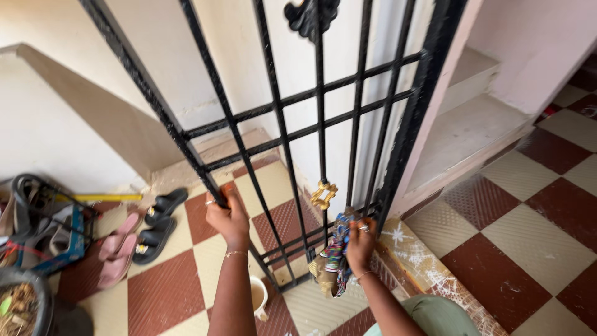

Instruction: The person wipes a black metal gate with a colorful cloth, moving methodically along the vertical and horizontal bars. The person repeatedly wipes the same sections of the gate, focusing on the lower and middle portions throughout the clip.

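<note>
Black iron gate [323,124]: left hand [227,219] clamped on a bar, right hand [360,244] gripping its beaded bundle [334,252].

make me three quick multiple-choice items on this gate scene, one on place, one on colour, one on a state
1. Where do the pink sandals lie?
A. on the pale steps
B. on the checked floor left of the gate
C. in the cup

2. What colour is the ornament on the black metal barred gate?
A. gold
B. blue
C. white

3. What is the left hand doing?
A. hanging free
B. holding a sandal
C. gripping a gate bar

Answers: B, they rest on the tiles beside black sandals; A, it shines gold; C, the fingers wrap the bar, while the right hand touches a multicoloured cloth bundle.
</note>
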